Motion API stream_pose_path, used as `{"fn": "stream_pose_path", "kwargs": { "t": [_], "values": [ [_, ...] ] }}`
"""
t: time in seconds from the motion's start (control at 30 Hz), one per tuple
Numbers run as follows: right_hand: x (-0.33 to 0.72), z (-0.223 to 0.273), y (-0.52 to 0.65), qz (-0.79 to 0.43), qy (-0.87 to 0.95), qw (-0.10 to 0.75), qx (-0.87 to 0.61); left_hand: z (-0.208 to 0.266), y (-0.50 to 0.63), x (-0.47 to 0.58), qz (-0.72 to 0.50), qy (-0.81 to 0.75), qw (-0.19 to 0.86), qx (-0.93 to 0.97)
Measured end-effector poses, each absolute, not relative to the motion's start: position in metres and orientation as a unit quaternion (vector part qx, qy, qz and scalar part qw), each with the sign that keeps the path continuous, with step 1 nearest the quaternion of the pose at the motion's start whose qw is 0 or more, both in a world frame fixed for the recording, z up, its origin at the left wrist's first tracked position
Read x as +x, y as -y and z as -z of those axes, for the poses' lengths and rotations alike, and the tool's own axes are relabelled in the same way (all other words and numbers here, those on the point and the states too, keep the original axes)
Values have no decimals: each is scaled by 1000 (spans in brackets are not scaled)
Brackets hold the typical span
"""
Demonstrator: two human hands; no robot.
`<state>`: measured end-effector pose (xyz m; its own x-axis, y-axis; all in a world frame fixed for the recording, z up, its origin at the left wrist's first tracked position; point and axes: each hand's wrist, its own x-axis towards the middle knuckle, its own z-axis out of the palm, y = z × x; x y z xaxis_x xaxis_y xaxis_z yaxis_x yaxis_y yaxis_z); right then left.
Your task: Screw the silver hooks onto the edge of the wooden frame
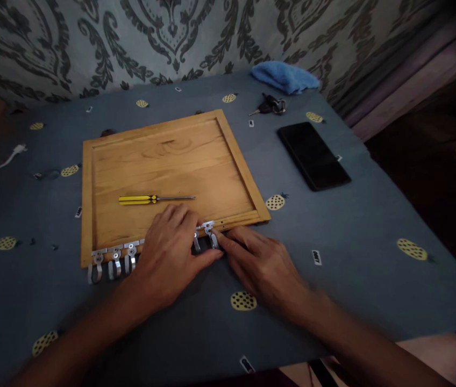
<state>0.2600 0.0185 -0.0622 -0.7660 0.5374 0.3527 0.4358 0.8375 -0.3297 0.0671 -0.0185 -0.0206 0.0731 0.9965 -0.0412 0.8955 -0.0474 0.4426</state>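
Note:
A metal hook rail (pixel 132 251) with several curved double hooks lies along the near edge of a framed wooden board (pixel 171 156). My left hand (pixel 171 252) is closed over the rail's middle, its fingers on the board side and its thumb at the right-hand hooks. That hand hides part of the rail. At the rail's right end, my right hand (pixel 266 263) has its fingers curled and its index fingertip against the last hook. A screwdriver (pixel 141 199) with a yellow and black handle rests on the board, its shaft pointing right.
A black phone (pixel 314 156) lies on the patterned tablecloth (pixel 357 285) right of the board. Keys (pixel 270 105) and a blue cloth (pixel 286 78) are farther back. A white cable (pixel 4 163) is at left. Small dark holes show in the board's near frame strip (pixel 238 219).

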Motion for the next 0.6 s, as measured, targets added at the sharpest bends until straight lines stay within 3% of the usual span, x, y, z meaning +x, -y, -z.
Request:
{"fn": "stream_pose_path", "kwargs": {
  "t": [0.6],
  "values": [
    [261, 62, -18, -110, 935, 211, -264, 24, 22, 66, -167, -634, 148, 740]
  ]
}}
